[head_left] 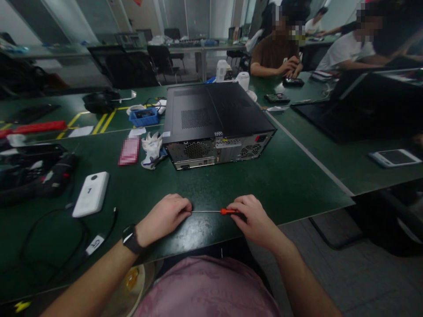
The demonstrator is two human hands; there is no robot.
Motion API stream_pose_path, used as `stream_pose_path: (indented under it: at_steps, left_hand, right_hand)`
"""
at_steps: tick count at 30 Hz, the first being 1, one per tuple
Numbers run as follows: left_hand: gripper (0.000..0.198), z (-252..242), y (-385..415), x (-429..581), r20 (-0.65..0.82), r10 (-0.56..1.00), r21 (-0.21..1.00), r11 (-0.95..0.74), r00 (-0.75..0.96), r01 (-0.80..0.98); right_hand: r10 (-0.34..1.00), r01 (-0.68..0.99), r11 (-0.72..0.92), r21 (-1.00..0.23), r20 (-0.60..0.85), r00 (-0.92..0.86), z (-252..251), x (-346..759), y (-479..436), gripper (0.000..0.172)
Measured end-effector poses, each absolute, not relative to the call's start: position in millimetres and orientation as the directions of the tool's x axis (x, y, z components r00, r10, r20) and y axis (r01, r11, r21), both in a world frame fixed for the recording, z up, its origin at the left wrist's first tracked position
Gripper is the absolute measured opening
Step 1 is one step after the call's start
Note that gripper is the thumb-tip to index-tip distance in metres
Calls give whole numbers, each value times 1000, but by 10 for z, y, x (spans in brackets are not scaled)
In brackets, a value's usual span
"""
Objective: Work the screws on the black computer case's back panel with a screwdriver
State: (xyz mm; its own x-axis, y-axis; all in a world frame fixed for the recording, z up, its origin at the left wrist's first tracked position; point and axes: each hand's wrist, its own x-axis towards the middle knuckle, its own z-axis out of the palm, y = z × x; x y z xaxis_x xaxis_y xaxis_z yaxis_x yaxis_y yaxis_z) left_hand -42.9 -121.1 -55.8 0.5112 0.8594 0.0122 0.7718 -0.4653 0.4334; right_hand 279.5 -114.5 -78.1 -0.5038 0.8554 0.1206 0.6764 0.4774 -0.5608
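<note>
A screwdriver (224, 211) with an orange-red handle and a thin metal shaft lies level between my two hands, just above or on the green table (280, 189). My right hand (251, 218) is closed around its handle. The fingers of my left hand (168, 213) pinch the far end of the shaft, hiding the tip. Beyond my hands a black desktop computer case (211, 116) lies on its side, its rear panel with vents and ports turned toward me. A smartwatch (131, 238) is on my left wrist.
White work gloves (152, 149) and a pink packet (129, 150) lie left of the case, near a blue basket (144, 117). A white power bank (91, 194) and cables are at left. A phone (395, 157) and laptop (370, 105) stand right. Co-workers (276, 57) sit across.
</note>
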Motion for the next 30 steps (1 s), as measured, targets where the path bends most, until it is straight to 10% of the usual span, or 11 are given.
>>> stream_pose_path:
  at_steps: [30]
  left_hand:
    - [7,-612,-1205,-391,-25,889,590,-355,456,725]
  right_hand:
    - [869,656,462,-597,157,-469,-884,2845,-1107,25]
